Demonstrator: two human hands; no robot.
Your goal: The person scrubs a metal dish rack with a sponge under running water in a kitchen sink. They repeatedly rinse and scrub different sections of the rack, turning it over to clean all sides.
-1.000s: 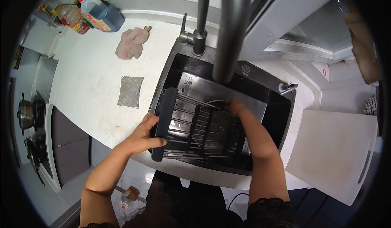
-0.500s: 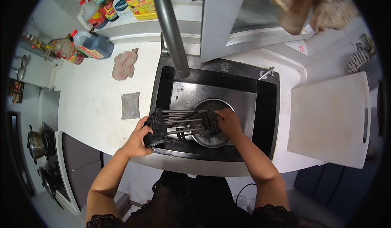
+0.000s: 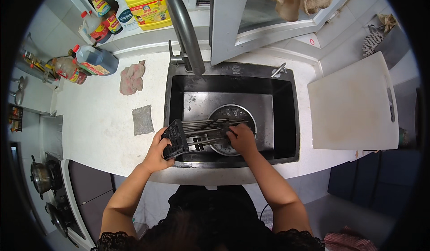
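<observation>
My left hand (image 3: 159,154) grips the black plastic end of a rack (image 3: 176,140) with several parallel metal rods, which is held tilted over the left part of the sink (image 3: 285,116). My right hand (image 3: 242,139) is closed at the rods' other end, against something dark; whether that is part of the rack or a scrubber, I cannot tell. Beneath the rack and my right hand, a round metal pan or basin (image 3: 235,112) stands on the sink floor, with wet spots inside. Part of it is hidden by the hand.
A grey faucet (image 3: 186,36) arches over the sink's back edge. Left on the counter lie a grey mesh cloth (image 3: 143,119) and a crumpled pinkish rag (image 3: 132,78). Bottles (image 3: 96,60) and a yellow jug (image 3: 148,9) stand behind. A white cutting board (image 3: 351,105) is at right.
My right hand has shifted slightly left along the rods, toward my left hand. The whole view has moved a little. My left hand keeps its hold on the rack.
</observation>
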